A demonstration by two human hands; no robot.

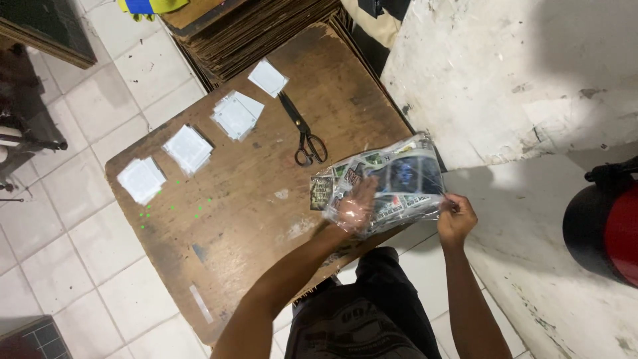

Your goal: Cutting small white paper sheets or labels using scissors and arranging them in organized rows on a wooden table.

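Observation:
A clear plastic bag [399, 179] filled with printed cards or stickers lies at the right edge of a worn wooden board [246, 199]. My left hand [355, 207] is pushed inside the bag's open end, seen through the plastic, with its fingers spread over the contents. At the bag's right corner my right hand [456, 219] pinches the plastic edge. One dark printed card [321, 193] pokes out of the bag at its left side.
Black scissors [304, 133] lie on the board above the bag. Several small stacks of white squares [188, 148] sit along the board's far left edge. Stacked cardboard [252, 26] is behind it. A stained white surface [518, 73] is at right, a red and black round object [605, 223] far right.

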